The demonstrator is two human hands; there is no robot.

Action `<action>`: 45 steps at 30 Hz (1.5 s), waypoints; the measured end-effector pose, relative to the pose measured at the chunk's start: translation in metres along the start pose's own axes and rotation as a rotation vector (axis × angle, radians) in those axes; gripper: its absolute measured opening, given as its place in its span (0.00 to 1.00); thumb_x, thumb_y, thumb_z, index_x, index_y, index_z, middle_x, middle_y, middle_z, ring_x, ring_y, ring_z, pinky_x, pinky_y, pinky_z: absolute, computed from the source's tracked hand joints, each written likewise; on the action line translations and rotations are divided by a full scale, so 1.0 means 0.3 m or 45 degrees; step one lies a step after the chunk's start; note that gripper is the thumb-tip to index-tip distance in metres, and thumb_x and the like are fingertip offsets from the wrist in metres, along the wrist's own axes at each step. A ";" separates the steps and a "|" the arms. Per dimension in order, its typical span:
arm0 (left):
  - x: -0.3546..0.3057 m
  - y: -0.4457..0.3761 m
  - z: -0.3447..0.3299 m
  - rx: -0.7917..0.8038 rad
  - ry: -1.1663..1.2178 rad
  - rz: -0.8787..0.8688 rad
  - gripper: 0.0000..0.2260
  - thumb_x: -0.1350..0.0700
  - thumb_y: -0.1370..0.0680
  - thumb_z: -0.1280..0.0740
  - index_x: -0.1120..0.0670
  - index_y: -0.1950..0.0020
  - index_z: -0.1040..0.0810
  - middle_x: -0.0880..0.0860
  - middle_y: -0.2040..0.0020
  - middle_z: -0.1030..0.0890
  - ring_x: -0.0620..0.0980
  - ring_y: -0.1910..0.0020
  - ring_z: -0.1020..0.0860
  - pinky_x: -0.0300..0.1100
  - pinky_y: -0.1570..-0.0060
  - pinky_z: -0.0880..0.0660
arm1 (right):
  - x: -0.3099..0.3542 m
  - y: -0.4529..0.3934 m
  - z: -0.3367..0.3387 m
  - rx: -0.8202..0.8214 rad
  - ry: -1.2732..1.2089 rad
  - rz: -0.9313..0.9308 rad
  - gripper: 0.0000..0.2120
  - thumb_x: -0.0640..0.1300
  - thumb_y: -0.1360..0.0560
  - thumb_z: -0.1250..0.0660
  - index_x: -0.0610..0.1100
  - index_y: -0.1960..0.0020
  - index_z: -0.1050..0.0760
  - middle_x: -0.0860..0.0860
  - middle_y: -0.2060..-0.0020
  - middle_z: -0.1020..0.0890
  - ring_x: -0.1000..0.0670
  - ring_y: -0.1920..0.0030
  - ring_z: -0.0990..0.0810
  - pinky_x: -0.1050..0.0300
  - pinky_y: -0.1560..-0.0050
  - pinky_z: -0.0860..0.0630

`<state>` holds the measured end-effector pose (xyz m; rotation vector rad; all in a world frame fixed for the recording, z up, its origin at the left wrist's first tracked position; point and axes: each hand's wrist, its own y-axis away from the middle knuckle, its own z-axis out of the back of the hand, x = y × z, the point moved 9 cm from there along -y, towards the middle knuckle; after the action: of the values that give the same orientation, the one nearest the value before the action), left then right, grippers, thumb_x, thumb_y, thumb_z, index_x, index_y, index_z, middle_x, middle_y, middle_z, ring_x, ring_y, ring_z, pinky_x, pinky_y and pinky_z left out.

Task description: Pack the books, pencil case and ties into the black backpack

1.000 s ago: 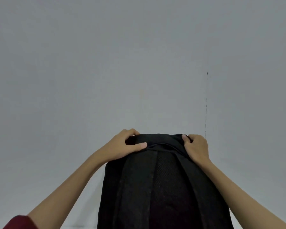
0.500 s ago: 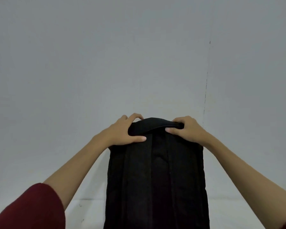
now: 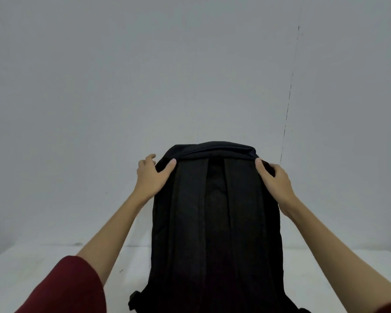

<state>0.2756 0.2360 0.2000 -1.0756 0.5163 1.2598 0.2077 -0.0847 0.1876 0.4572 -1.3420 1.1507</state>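
Both hands, left hand (image 3: 149, 177) and right hand (image 3: 274, 180), grip the upright black fabric backpack (image 3: 215, 222) on the white worktop (image 3: 20, 267); no books, pencil case or ties show, so packing looks finished.

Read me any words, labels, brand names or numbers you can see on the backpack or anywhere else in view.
None can be read.
black backpack: its strap side faces the camera, plain black fabric with no logo, tag or print showing.
wall: bare grey, only a thin dashed dark line at the right, not lettering.
table: white, a few tiny dark specks, no writing.
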 end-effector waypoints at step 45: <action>0.089 0.239 -0.102 -0.033 0.156 -0.164 0.15 0.48 0.24 0.32 0.58 0.45 0.25 0.49 0.53 0.21 0.49 0.51 0.21 0.32 0.56 0.26 | -0.004 0.269 -0.074 -0.238 0.591 0.182 0.18 0.55 0.22 0.40 0.38 0.52 0.28 0.49 0.63 0.28 0.47 0.59 0.30 0.48 0.48 0.30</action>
<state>0.2234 0.2186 0.1386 -1.1945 0.5162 1.0953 0.1514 -0.0327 0.1538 -0.0455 -1.0704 1.1480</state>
